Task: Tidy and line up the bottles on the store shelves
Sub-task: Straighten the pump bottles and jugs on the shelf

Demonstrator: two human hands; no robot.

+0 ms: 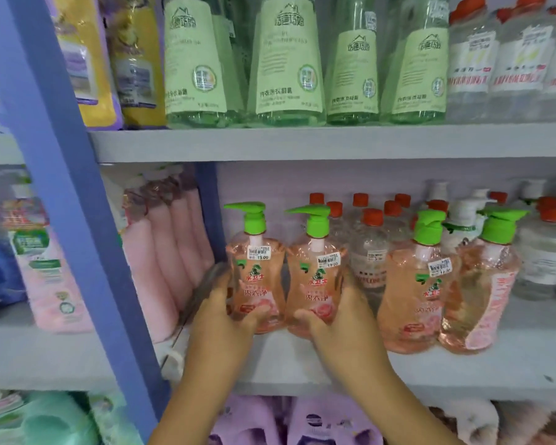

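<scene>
Several pink pump bottles with green pump heads stand at the front of the middle shelf point(463, 370). My left hand point(220, 319) grips the leftmost pink bottle point(257, 277) low on its body, thumb across the front. My right hand point(337, 316) grips the second pink bottle point(316, 284) the same way. The two held bottles stand upright, side by side and almost touching. Two more pink pump bottles point(413, 293) point(482, 284) stand to the right, the far one turned sideways.
Clear bottles with red caps point(371, 245) stand behind the pink ones. Pale green bottles point(286, 62) fill the upper shelf. A blue shelf upright point(77, 220) runs on the left, with pink pouches point(161, 252) beyond it. Purple packs point(302, 422) sit below.
</scene>
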